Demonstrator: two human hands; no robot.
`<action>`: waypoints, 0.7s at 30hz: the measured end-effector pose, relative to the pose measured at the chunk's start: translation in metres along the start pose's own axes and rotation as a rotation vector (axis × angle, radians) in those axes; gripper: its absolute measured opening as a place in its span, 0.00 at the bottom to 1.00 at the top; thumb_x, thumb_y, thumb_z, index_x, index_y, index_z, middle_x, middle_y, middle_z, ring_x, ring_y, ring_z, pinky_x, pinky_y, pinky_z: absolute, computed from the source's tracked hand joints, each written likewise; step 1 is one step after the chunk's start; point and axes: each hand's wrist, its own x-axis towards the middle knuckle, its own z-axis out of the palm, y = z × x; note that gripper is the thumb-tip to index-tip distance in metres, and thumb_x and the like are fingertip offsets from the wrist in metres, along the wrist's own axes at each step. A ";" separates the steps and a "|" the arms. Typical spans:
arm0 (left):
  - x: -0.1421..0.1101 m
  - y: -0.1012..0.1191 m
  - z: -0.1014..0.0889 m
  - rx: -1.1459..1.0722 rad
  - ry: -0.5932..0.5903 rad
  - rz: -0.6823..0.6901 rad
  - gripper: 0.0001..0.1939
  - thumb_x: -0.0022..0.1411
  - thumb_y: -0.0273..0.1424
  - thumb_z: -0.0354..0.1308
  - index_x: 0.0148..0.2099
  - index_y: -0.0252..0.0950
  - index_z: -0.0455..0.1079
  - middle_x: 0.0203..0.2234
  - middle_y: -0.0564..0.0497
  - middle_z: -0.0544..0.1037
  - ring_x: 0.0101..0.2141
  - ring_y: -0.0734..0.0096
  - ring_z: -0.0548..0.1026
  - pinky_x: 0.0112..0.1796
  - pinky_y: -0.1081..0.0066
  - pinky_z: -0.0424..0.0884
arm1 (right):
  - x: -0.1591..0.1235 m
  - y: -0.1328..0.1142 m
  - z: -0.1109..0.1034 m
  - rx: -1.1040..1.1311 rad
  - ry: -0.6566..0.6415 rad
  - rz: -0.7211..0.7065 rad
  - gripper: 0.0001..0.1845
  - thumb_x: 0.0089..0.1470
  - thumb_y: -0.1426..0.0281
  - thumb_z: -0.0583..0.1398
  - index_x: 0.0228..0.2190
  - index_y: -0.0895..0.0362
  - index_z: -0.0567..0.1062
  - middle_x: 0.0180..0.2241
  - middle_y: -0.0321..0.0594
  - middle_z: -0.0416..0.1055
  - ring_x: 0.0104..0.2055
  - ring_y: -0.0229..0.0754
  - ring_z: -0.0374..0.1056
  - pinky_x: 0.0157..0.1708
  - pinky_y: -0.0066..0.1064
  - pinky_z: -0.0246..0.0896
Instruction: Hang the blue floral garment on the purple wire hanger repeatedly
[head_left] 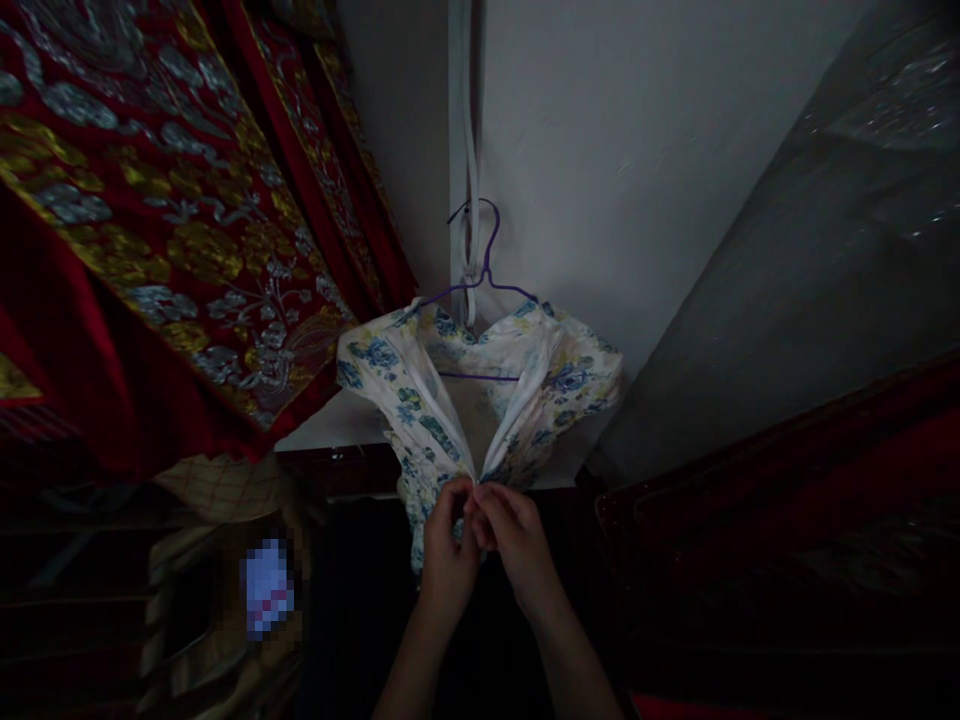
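Observation:
A white short-sleeved shirt (427,410) with blue flowers and some yellow hangs in front of me. It is on a purple wire hanger (491,240) whose hook sits at a pale hanging strap (471,130). The shirt's neckline is spread in a V above my hands. Where the two front edges meet, my left hand (452,530) pinches the fabric with bent fingers. Right beside it, touching, my right hand (516,535) pinches the other edge between thumb and fingers. Whatever small fastening may lie under the fingertips is hidden.
Red cloth with gold and silver embroidery (202,220) hangs at the left. Behind the shirt is a pale wall (637,120). A grey, shiny plastic-like sheet (810,240) covers the right side. A pixelated bright patch (268,588) lies at lower left among dim wooden pieces.

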 end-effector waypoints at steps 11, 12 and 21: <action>-0.004 -0.003 0.003 -0.023 -0.010 -0.002 0.10 0.69 0.38 0.54 0.45 0.38 0.69 0.35 0.48 0.77 0.36 0.63 0.77 0.39 0.68 0.72 | -0.001 -0.002 -0.001 0.000 0.022 -0.011 0.23 0.50 0.51 0.64 0.22 0.59 0.74 0.14 0.31 0.59 0.17 0.32 0.52 0.19 0.26 0.46; -0.004 -0.005 0.003 -0.026 -0.014 0.001 0.11 0.69 0.39 0.54 0.45 0.38 0.69 0.35 0.48 0.77 0.36 0.63 0.77 0.38 0.68 0.72 | -0.001 -0.002 -0.001 -0.001 0.022 -0.009 0.23 0.49 0.50 0.65 0.22 0.59 0.74 0.14 0.31 0.58 0.17 0.32 0.52 0.19 0.26 0.45; -0.006 -0.011 0.010 -0.080 -0.038 0.017 0.13 0.70 0.41 0.53 0.46 0.37 0.68 0.32 0.50 0.76 0.32 0.67 0.75 0.36 0.70 0.71 | 0.000 0.000 -0.006 -0.020 0.049 -0.007 0.25 0.49 0.49 0.64 0.22 0.60 0.75 0.15 0.31 0.60 0.17 0.31 0.53 0.19 0.25 0.46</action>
